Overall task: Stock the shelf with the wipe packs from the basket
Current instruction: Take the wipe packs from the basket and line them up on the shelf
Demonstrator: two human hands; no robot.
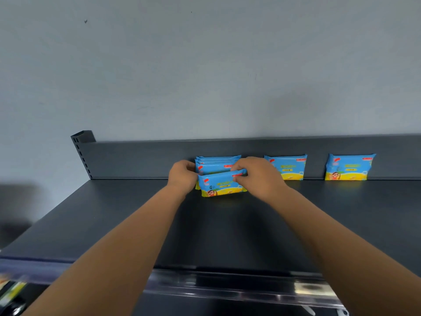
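Note:
A blue and yellow wipe pack (219, 185) stands upright at the front of a row of several like packs (216, 164) against the back of the dark shelf (127, 215). My left hand (183, 176) grips the pack's left end. My right hand (256, 176) pinches its top right corner. Two more packs stand apart along the back wall: one (289, 167) just behind my right hand, another (349, 167) further right. The basket is not in view.
The shelf's back panel (141, 159) runs the full width, with a slotted upright post (82, 151) at its left end. A clear price rail (227, 286) lines the front edge. A grey wall rises behind. Blurred items sit at the lower left (11, 293).

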